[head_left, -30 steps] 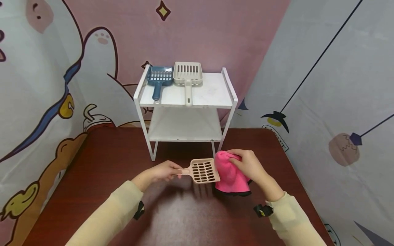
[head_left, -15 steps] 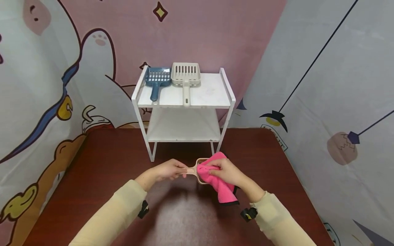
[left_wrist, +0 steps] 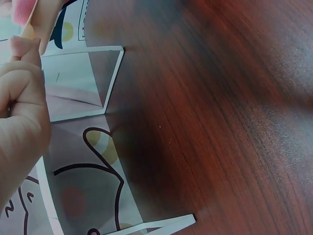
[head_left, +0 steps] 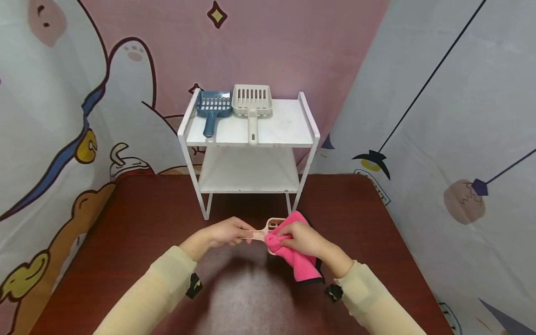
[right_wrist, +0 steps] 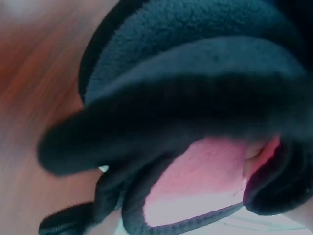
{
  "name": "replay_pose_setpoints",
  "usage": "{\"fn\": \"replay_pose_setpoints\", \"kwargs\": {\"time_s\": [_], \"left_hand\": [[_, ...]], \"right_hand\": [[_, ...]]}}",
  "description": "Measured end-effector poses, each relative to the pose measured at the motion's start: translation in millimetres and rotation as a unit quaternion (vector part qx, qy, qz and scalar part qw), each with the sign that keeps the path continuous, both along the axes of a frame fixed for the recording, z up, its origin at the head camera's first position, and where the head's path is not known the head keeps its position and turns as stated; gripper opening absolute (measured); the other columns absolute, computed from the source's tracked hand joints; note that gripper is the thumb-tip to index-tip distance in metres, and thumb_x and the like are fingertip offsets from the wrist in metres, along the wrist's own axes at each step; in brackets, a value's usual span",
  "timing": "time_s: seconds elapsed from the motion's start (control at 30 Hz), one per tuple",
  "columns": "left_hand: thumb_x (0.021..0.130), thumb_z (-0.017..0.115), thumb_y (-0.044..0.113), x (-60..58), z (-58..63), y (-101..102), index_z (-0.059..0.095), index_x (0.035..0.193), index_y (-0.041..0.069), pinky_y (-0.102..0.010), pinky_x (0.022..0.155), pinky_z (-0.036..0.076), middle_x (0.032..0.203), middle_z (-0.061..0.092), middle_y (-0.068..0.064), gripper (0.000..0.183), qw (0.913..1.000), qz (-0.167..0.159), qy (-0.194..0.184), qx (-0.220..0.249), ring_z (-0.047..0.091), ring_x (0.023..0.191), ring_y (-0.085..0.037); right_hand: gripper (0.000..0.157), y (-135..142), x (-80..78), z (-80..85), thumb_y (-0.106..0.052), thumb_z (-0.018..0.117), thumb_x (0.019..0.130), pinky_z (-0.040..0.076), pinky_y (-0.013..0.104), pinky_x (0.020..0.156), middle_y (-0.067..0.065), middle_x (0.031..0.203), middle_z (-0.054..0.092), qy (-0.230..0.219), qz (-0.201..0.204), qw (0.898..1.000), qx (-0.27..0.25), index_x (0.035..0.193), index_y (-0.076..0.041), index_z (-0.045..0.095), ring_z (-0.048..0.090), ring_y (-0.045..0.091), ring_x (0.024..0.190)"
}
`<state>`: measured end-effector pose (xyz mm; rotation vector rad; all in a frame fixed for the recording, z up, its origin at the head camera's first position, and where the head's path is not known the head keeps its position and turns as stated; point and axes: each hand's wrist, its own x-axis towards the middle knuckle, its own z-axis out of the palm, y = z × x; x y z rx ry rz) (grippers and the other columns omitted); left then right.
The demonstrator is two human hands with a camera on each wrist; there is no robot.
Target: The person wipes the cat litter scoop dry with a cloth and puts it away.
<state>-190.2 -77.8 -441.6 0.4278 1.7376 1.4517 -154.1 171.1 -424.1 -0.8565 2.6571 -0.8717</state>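
Observation:
In the head view my left hand point(head_left: 229, 231) grips the handle of a peach-coloured slotted litter scoop point(head_left: 273, 224), holding it above the table. My right hand point(head_left: 307, 239) pinches a bunched pink cloth point(head_left: 305, 270) with dark edging and presses it onto the scoop's head, covering most of the slots. The left wrist view shows the curled fingers of the left hand point(left_wrist: 22, 98) at the left edge. Close to the camera in the right wrist view, the cloth's dark side and pink face point(right_wrist: 200, 181) hide nearly all of the right hand.
Behind the hands stands a white two-tier rack point(head_left: 251, 179). Its top shelf bears a blue litter scoop point(head_left: 214, 107) on the left and an off-white one point(head_left: 252, 104) beside it. The brown wooden table point(head_left: 138, 209) is bordered by printed fabric walls.
My right hand has brought the cloth leftward from beside the scoop onto its head, then slightly down over it. The left hand keeps its hold on the handle, with the scoop turned a little.

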Motion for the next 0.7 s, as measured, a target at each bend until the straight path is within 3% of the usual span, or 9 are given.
{"fn": "replay_pose_setpoints", "kwargs": {"time_s": [0.17,0.53,0.63,0.7], "left_hand": [[0.096,0.047,0.007,-0.6,1.9,0.7,0.059,0.102,-0.013,-0.019,0.043,0.017,0.054,0.035,0.006,0.024,0.9999,-0.002,0.009,-0.005,0.019,0.045,-0.004],[0.097,0.047,0.007,-2.0,6.9,-0.8,0.058,0.109,-0.013,-0.019,0.043,0.019,0.062,0.046,0.005,0.026,0.9998,-0.004,0.021,0.005,0.022,0.045,-0.003],[0.097,0.047,0.007,-2.3,7.5,-1.2,0.057,0.111,-0.015,-0.018,0.043,0.019,0.063,0.048,0.006,0.027,0.9997,-0.004,0.023,0.004,0.023,0.045,-0.003],[0.097,0.046,0.007,-2.8,7.3,-2.9,0.057,0.111,-0.014,-0.018,0.044,0.019,0.064,0.049,0.006,0.028,0.9997,-0.003,0.023,0.002,0.023,0.045,-0.003]], "right_hand": [[0.009,1.1,1.5,8.5,-0.006,0.067,0.083,0.043,0.015,0.062,-0.004,0.079,0.068,0.032,-0.004,0.998,0.059,0.086,-0.010,0.074,0.052,0.002,0.069],[0.010,19.7,1.9,21.3,-0.011,0.070,0.082,0.044,0.020,0.062,-0.007,0.082,0.069,0.055,-0.039,0.990,0.122,0.087,-0.018,0.074,0.053,0.002,0.070],[0.010,23.2,3.5,24.6,-0.011,0.070,0.081,0.039,0.020,0.058,-0.011,0.073,0.063,0.064,-0.045,0.988,0.136,0.083,-0.020,0.073,0.046,0.003,0.065],[0.013,25.4,5.3,26.6,-0.009,0.069,0.081,0.033,0.019,0.054,-0.013,0.063,0.050,0.068,-0.044,0.986,0.145,0.077,-0.021,0.070,0.038,0.004,0.060]]}}
